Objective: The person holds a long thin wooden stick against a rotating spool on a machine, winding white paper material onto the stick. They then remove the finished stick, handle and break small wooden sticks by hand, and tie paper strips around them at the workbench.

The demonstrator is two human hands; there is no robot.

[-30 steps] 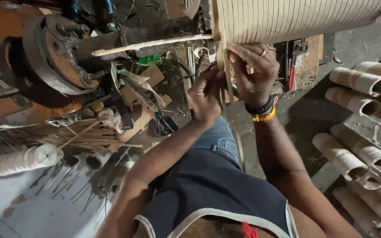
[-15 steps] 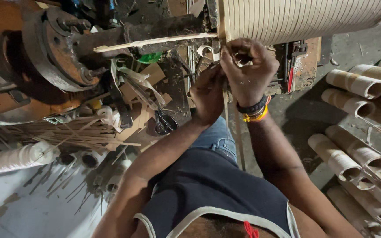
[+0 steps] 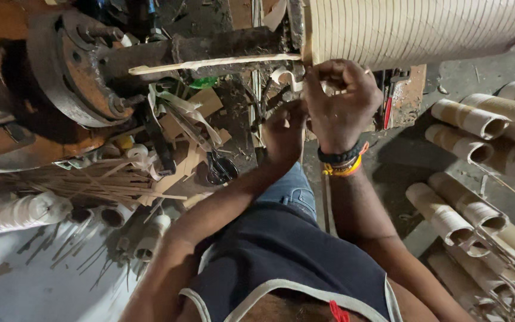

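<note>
A big pale tube (image 3: 424, 27), scored into narrow rings, lies across the machine at the top right. My right hand (image 3: 341, 104), with dark and yellow bands at the wrist, is curled at the tube's left end and pinches a thin pale strip (image 3: 282, 76) that curls off it. My left hand (image 3: 284, 132) sits just below and left of the right hand, its back towards me and its fingertips hidden. A long pale slat (image 3: 210, 62) runs left from the tube's end along the dark shaft (image 3: 222, 46).
A rusty round flange (image 3: 73, 65) is at the upper left. Scraps, thin sticks and small spools (image 3: 19, 213) litter the area at the left. Several cardboard tubes (image 3: 469, 119) lie stacked at the right. My knee in jeans (image 3: 290, 188) is below the hands.
My right hand has closed into a tighter fist at the tube's end and shifted slightly left. My left hand has stayed just below it.
</note>
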